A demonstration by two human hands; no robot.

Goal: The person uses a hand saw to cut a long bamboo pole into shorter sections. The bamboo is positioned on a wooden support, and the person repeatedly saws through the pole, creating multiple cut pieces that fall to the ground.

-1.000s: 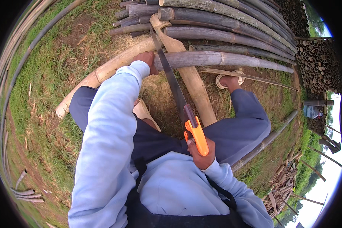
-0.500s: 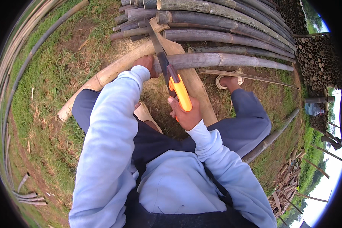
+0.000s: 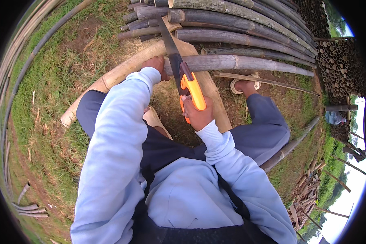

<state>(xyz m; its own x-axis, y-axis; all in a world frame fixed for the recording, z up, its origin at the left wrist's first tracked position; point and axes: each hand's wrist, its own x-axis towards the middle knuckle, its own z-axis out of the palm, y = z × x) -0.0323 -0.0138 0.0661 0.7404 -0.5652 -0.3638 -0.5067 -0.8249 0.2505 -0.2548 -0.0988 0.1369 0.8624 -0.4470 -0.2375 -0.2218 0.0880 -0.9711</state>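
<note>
My right hand [image 3: 200,112] is closed round the orange handle of a hand saw [image 3: 175,60]. The dark blade points away from me and lies across a grey bamboo pole [image 3: 215,63] near its left end. Just left of the blade, my left hand [image 3: 154,66] grips that end of the pole, its fingers partly hidden behind the blade side. Beneath the pole runs a pale wooden plank [image 3: 213,97], slanting from the far middle toward my right knee. A thick pale bamboo length [image 3: 114,76] slopes down to the left, next to my left hand.
Several long bamboo poles [image 3: 248,38] are stacked at the far side. A thin split strip [image 3: 268,82] lies near my right foot. Offcuts are heaped [image 3: 307,191] at the lower right, and more poles [image 3: 12,73] curve along the left edge. Grass covers the ground.
My right hand and the saw have moved slightly away from me, the blade sliding farther across the pole. My left hand stays on the pole's end, shifted only a little.
</note>
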